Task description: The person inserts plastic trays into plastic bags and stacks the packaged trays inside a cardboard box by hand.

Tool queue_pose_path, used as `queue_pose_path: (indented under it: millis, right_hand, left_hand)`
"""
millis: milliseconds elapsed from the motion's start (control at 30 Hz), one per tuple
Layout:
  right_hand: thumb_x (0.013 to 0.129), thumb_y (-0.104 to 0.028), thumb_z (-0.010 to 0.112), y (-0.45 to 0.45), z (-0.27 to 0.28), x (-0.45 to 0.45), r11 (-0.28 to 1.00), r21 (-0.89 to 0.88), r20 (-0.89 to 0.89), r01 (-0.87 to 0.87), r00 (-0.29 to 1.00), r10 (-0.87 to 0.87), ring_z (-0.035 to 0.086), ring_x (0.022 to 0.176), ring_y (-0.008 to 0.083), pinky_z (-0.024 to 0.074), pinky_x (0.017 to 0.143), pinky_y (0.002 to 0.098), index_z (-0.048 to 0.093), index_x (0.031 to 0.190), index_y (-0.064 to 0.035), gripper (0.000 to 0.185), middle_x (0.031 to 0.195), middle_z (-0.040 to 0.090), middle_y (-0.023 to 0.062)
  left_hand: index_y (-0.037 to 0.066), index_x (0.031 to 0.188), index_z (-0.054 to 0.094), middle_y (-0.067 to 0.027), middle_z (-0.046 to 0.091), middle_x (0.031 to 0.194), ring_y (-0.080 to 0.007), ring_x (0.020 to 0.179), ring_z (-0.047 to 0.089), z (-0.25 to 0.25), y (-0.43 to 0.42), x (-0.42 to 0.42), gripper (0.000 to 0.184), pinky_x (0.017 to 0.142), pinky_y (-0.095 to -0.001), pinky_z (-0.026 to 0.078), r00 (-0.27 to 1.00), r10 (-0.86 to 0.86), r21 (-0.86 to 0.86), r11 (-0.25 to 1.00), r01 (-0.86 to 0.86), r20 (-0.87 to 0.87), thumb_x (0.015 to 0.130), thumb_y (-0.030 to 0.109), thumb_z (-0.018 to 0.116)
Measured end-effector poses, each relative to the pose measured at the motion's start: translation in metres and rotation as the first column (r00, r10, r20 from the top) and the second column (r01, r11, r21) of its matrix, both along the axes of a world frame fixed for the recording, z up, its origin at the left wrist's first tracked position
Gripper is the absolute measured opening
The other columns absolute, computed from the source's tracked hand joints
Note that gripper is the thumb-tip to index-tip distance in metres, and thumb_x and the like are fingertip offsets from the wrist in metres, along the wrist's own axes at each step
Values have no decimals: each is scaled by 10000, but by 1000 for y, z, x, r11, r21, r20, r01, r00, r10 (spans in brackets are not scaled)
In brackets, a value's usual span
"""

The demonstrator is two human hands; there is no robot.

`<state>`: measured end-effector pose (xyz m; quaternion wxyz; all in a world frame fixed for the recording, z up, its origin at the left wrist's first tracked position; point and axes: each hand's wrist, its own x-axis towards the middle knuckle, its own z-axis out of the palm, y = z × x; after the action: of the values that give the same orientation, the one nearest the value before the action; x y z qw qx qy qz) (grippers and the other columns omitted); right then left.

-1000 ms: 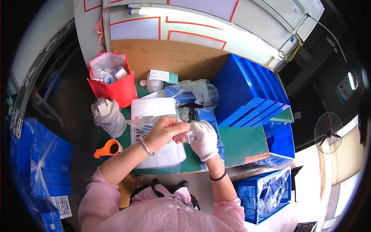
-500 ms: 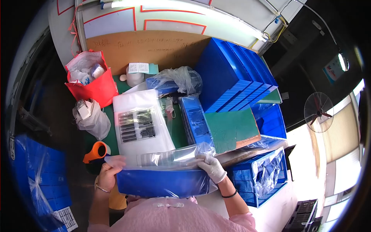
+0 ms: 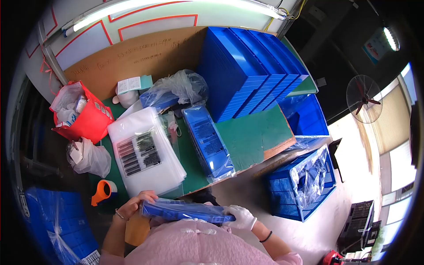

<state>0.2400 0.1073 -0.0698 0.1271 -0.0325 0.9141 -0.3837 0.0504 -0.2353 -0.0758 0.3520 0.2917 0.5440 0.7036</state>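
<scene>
A blue plastic panel [image 3: 185,212] in a clear bag is held level, close to my pink-clad chest, seen nearly edge-on. My bare left hand [image 3: 136,204] is closed on its left end, near the bag's edge. My right hand [image 3: 241,217], in a white glove, grips the opposite end. Beyond it on the green table lies a stack of clear plastic bags [image 3: 170,176] with black printing on the top one. To the right of that stack is another bagged blue panel [image 3: 207,139], also printed in black.
Several tall blue bins [image 3: 251,70] stand at the back right. A red bag [image 3: 86,117], a white plastic bag [image 3: 95,159] and an orange tape dispenser [image 3: 102,193] are on the left. A blue crate [image 3: 287,190] with clear plastic stands right of the table.
The blue panel has been lowered toward my chest and tipped from broad side to nearly edge-on. Both hands moved down with it, and the view has turned to the right.
</scene>
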Motion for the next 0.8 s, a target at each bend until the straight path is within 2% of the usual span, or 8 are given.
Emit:
queue_pose_path:
  millis: [100, 200, 333, 400, 467, 567, 667, 800]
  right_hand:
    - [651, -263, 696, 9, 3, -8, 993, 99, -113, 69, 992, -58, 606, 701, 226, 473, 632, 316, 583, 846, -39, 318, 785, 601, 137]
    - [685, -251, 669, 14, 21, -36, 878, -48, 115, 476, 876, -468, 607, 656, 253, 472, 603, 312, 570, 881, -27, 314, 705, 587, 152]
    - [770, -138, 603, 25, 12, -95, 423, -622, 411, 658, 735, -539, 488, 693, 87, 417, 628, 219, 522, 979, 37, 284, 799, 539, 20]
    - [793, -168, 580, 33, 3, -122, 290, -672, 494, 681, 704, -510, 496, 721, 92, 416, 661, 230, 520, 959, 42, 275, 828, 548, 29]
    - [799, -153, 573, 44, -20, -140, 204, -705, 539, 679, 700, -469, 498, 700, 99, 419, 638, 238, 513, 974, 45, 272, 830, 541, 28]
    - [820, -232, 543, 59, -55, -151, 348, -599, 502, 721, 677, -538, 543, 715, 154, 435, 657, 271, 516, 974, 25, 300, 835, 569, 68]
    - [809, -393, 496, 62, -34, -153, 817, 66, 168, 573, 800, -576, 558, 780, 333, 444, 683, 391, 512, 1011, -20, 425, 883, 579, 198]
    - [821, -404, 451, 64, -30, -155, 760, 494, -360, 421, 895, -262, 554, 822, 393, 427, 733, 440, 446, 1080, 6, 485, 906, 571, 250]
  left_hand:
    - [43, 868, 565, -54, 557, 872, -188, 957, 464, 19, 34, -26, 331, 880, -320, 320, 949, 88, -149, 979, -139, -302, 775, 360, 586]
    - [31, 821, 542, 46, 456, 698, -31, 651, 401, 19, 103, -91, 237, 575, -176, 321, 933, 339, -195, 913, -357, -124, 842, 267, 544]
    - [33, 918, 561, -53, 576, 781, -120, 701, 517, 34, 221, -191, 302, 637, -244, 405, 804, 347, -262, 819, -510, -483, 819, 318, 548]
    - [17, 968, 549, -98, 588, 828, -173, 746, 545, 14, 252, -211, 376, 684, -283, 422, 800, 312, -362, 766, -531, -512, 803, 355, 558]
    - [-42, 1069, 472, -186, 542, 974, -288, 930, 513, -25, 271, -221, 578, 820, -374, 382, 257, 351, -48, 507, -860, -901, 756, 432, 580]
    - [-83, 1226, 262, -239, 382, 1189, -355, 1108, 385, -63, 262, -151, 799, 956, -427, 268, 433, 382, -302, 356, -884, -817, 721, 421, 621]
    - [-104, 1264, 155, -249, 324, 1236, -332, 1145, 358, -80, 264, -102, 836, 985, -379, 253, 676, 628, -368, 567, -737, -386, 726, 313, 641]
    - [-85, 1297, 90, -271, 240, 1301, -345, 1210, 273, -84, 281, -93, 818, 1010, -355, 213, 643, 703, -353, 544, -761, -304, 752, 251, 598]
